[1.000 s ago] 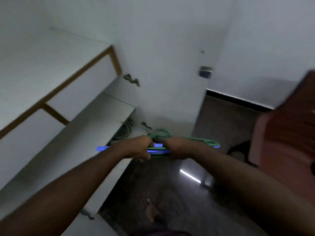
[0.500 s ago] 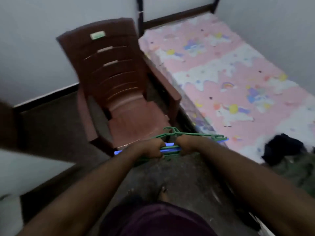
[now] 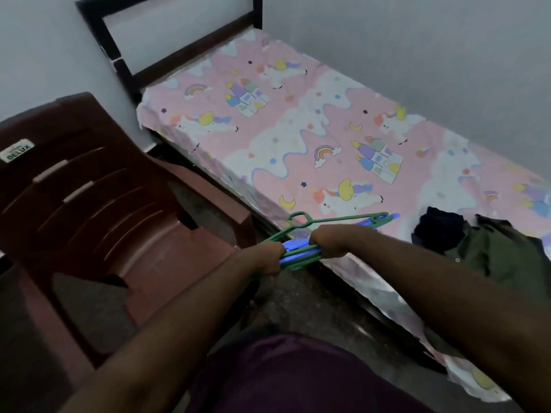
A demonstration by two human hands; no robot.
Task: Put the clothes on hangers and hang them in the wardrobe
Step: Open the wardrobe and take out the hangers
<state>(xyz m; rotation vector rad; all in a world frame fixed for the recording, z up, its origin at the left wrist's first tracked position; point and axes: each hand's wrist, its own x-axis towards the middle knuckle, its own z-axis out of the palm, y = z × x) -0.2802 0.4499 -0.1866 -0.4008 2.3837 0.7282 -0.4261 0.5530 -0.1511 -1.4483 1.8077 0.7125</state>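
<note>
Bedroom — bed (image 3: pixel 185 52), plastic chair (image 3: pixel 98 204)

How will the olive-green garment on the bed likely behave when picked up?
The olive-green garment lies crumpled in soft folds on the bed, so it will probably droop limply. It looks like thin cloth, likely light. A visible button suggests a shirt, whose sleeves may dangle.

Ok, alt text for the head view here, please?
Both hands, left hand and right hand, grip a bundle of green and blue hangers in front of a bed with dark clothes on it; a brown plastic chair stands at left.
</note>
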